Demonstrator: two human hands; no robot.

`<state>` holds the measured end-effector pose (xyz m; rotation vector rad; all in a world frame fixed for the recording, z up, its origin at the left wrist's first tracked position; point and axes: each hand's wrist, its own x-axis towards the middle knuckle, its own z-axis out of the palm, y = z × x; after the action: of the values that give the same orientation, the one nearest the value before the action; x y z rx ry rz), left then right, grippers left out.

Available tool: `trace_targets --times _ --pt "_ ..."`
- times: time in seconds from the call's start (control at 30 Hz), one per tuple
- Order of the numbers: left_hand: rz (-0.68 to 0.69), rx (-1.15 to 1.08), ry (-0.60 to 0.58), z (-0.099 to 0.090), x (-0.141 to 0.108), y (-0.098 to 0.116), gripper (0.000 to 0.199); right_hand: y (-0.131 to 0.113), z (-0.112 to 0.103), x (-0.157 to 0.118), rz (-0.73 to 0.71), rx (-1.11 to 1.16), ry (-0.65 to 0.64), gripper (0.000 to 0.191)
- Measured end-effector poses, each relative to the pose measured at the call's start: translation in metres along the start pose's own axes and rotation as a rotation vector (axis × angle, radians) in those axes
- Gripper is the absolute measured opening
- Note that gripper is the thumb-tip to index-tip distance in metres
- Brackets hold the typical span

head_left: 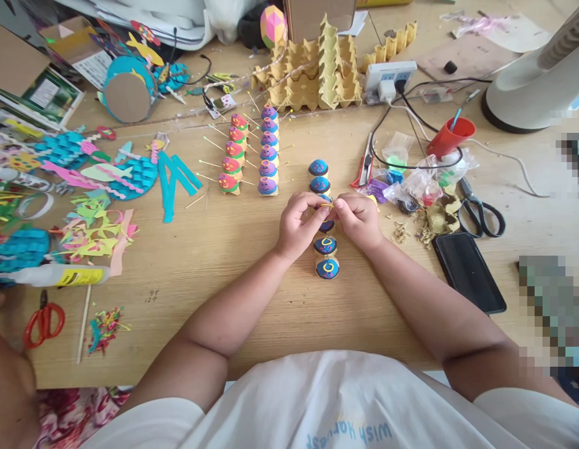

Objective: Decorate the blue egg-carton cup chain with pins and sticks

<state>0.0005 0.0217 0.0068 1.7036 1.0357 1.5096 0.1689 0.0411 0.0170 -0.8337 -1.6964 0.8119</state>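
A thin yellow strand (327, 204) is pinched between my left hand (299, 226) and my right hand (360, 219), with the fingertips of both nearly touching. Below them runs an upright row of blue-topped egg-carton cups; the hands partly cover its middle. The two nearest cups, one a blue cup (327, 269) at the front end, carry yellow rings. At the far end a blue cup (318, 167) shows small reddish marks and no ring. A bit of yellow material (373, 199) shows beside my right hand.
Left of centre stand a red-and-green cup row (230, 165) and a purple-and-blue cup row (268, 168) with stick feelers. Scissors (480, 212), a black tray (469, 271), a red cup (450, 137) and a cutter (365, 163) lie right. Another person's arm (9, 374) is at left.
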Motion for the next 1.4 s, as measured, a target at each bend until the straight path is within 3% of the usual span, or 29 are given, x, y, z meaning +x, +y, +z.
trace_targets --times 0.13,0.27,0.47,1.07,1.17,1.3,1.4 --pt "0.004 -0.073 0.03 0.001 -0.001 -0.003 0.017 0.002 -0.001 -0.001 -0.024 -0.004 0.029 0.072" --pt "-0.017 -0.142 0.083 0.001 0.0 -0.007 0.02 0.003 0.0 0.0 -0.099 -0.086 0.084 0.052" --pt "-0.097 -0.163 0.053 0.001 0.001 -0.008 0.029 0.004 0.003 0.002 -0.123 -0.046 0.058 0.031" --pt "-0.144 -0.113 -0.018 0.0 0.001 0.002 0.06 -0.007 0.004 0.002 -0.065 0.107 0.064 0.058" --pt "-0.136 -0.123 0.007 0.001 0.002 0.0 0.057 -0.01 0.003 0.002 -0.014 0.117 0.076 0.064" --pt "-0.152 -0.183 0.038 0.003 0.001 -0.003 0.036 -0.012 0.002 0.003 0.041 0.138 0.101 0.068" --pt "-0.141 -0.175 0.025 0.005 -0.001 -0.004 0.037 -0.01 0.003 0.003 0.045 0.161 0.105 0.066"
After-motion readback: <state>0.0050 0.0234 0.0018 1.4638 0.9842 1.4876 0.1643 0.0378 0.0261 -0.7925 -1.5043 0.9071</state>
